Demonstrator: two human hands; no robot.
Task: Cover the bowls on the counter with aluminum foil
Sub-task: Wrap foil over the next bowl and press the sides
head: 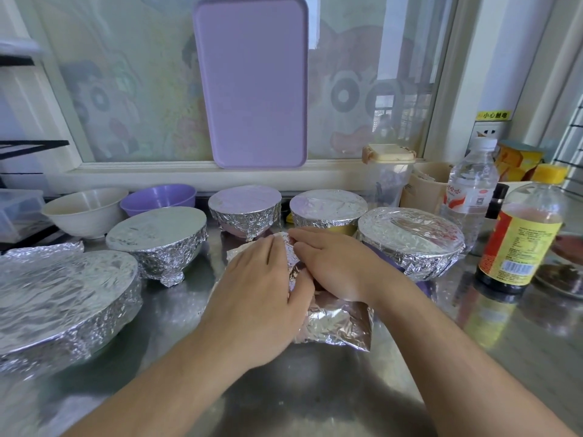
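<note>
foil [334,323] lies draped over the bowl right under your hands, at the middle of the steel bench [315,398], and the bowl itself is almost wholly hidden by it. your left hand [262,288] rests flat on the left part of the sheet, fingers straight and pointing away from you, with the thumb tucked against a raised crease. your right hand [331,266] lies across the far right part, fingers straight and reaching leftwards until their tips meet the left hand at that crease. neither hand grips the sheet; both press it down.

the relation that matters: the loose skirt of foil hangs on the near side, towards you and a little right, below your right wrist. it looks unpressed there, so the next move probably calls for sliding a hand back and down along that edge, and your right hand is the nearer one.

five wrapped bowls stand around you: a wide one [63,298] near left, one [157,238] behind it, two at the back [244,206] [328,209], and one [410,241] just to the right of your right hand. a white bowl [85,209] and a purple bowl [157,198] at the far left are bare, so by my reckoning the job is well along but not done.
</note>
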